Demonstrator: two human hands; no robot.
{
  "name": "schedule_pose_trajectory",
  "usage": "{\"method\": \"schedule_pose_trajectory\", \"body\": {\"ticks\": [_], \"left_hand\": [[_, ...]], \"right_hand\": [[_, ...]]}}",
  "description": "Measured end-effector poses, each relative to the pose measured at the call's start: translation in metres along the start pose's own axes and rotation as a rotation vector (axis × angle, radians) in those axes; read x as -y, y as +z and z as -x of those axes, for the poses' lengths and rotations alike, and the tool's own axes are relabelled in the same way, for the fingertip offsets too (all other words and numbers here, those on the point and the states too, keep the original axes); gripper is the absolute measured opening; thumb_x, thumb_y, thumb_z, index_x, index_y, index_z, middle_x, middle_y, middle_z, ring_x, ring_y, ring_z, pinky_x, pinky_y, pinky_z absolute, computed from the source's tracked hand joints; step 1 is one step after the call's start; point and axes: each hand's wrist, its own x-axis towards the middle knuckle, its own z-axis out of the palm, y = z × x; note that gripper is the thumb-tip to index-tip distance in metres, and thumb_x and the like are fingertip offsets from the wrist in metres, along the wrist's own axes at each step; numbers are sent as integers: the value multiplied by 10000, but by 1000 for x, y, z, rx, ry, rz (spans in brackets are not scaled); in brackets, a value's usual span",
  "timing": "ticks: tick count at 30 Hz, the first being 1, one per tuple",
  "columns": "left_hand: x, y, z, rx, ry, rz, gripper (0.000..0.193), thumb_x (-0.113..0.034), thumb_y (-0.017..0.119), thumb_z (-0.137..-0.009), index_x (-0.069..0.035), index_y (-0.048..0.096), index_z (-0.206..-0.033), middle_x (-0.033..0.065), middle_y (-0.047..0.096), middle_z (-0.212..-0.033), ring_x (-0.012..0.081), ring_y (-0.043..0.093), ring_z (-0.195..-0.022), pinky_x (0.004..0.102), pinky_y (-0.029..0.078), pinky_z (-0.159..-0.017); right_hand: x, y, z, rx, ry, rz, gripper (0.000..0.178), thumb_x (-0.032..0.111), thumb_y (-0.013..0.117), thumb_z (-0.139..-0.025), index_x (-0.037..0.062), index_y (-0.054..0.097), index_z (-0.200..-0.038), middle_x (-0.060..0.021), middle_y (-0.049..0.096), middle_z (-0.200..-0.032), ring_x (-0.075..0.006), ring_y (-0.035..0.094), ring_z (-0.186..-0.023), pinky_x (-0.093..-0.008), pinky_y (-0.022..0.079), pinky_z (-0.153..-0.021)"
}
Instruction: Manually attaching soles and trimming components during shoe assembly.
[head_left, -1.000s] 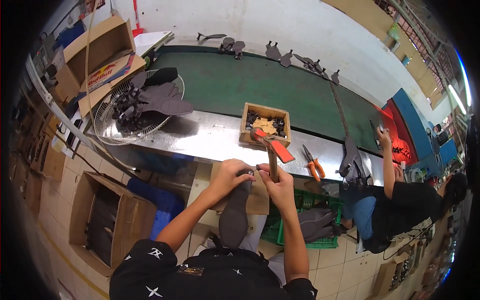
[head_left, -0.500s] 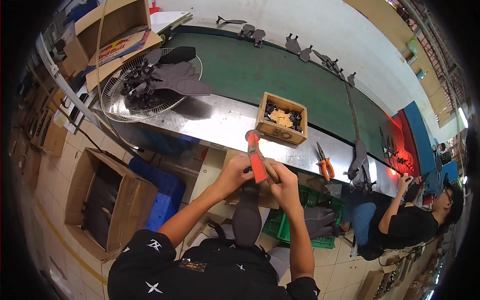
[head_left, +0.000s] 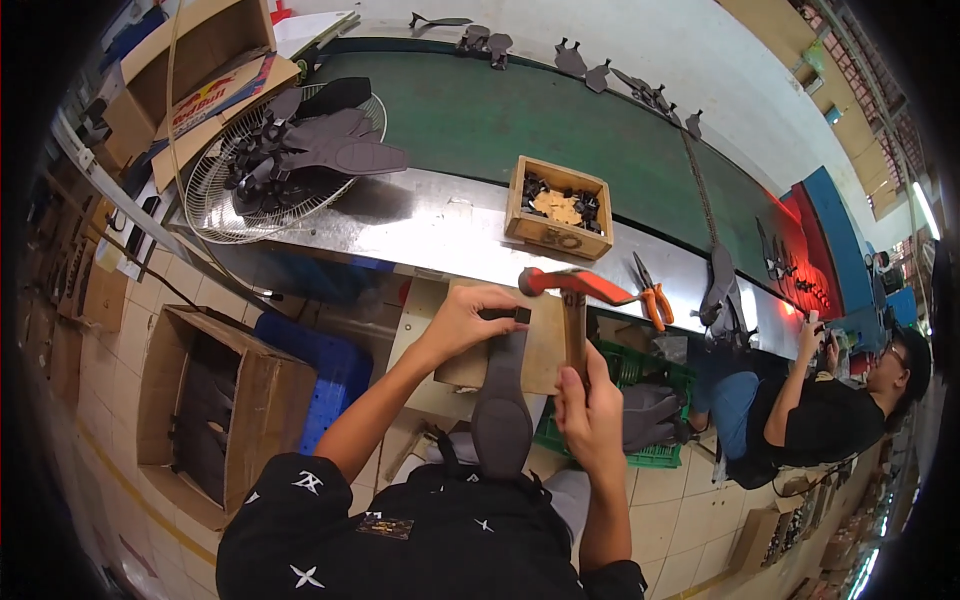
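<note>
My left hand [head_left: 470,320] pinches a small dark block [head_left: 519,315] between thumb and fingers, over the narrow far end of a dark grey sole-shaped piece [head_left: 502,425]. That piece stretches toward my lap, its far part lying on a wooden board [head_left: 547,340]. My right hand [head_left: 592,405] is wrapped round the wooden handle of a hammer [head_left: 575,284] with a red head. The hammer head is raised just to the right of the block, apart from it. Whether the block is joined to the grey piece is unclear.
Ahead, a wooden box [head_left: 520,225] of small black parts stands on the metal ledge beside a green conveyor belt [head_left: 450,110]. Orange-handled pliers [head_left: 656,305] lie right. Grey pieces fill a wire basket [head_left: 215,225], a carton [head_left: 270,420] and a green crate [head_left: 655,455]. A co-worker [head_left: 830,410] sits right.
The hammer has moved right and turned, its head now off to the side instead of over the grey piece. My right hand has shifted right. The left hand's pinch on the block now shows.
</note>
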Motion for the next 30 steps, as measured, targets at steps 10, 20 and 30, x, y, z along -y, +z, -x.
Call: {"method": "schedule_pose_trajectory", "body": {"ticks": [10, 20, 30], "left_hand": [[3, -1, -3, 17, -122, 120, 261, 2, 732, -786, 3, 752, -1046, 71, 729, -938, 119, 655, -847, 255, 520, -760], [7, 0, 10, 1, -98, -121, 713, -158, 801, -794, -13, 496, -1422, 86, 724, -1090, 188, 658, -1049, 306, 470, -947], [9, -3, 15, 66, -144, -619, 1149, -446, 775, -745, -79, 81, -1583, 18, 635, -1331, 267, 404, -1404, 632, -19, -1150]], "right_hand": [[-1, 4, 27, -128, -272, 314, 356, 56, 543, -991, -29, 508, -1335, -221, 661, -983, -286, 669, -796, -347, 523, -722], [35, -16, 34, -249, -364, 379, 348, 112, 540, -1005, -44, 521, -1315, -173, 666, -959, -243, 662, -791, -348, 529, -712], [18, -6, 22, -204, -377, 431, 311, 104, 565, -995, -15, 525, -1279, -166, 617, -859, -254, 624, -653, -341, 494, -593]]}}
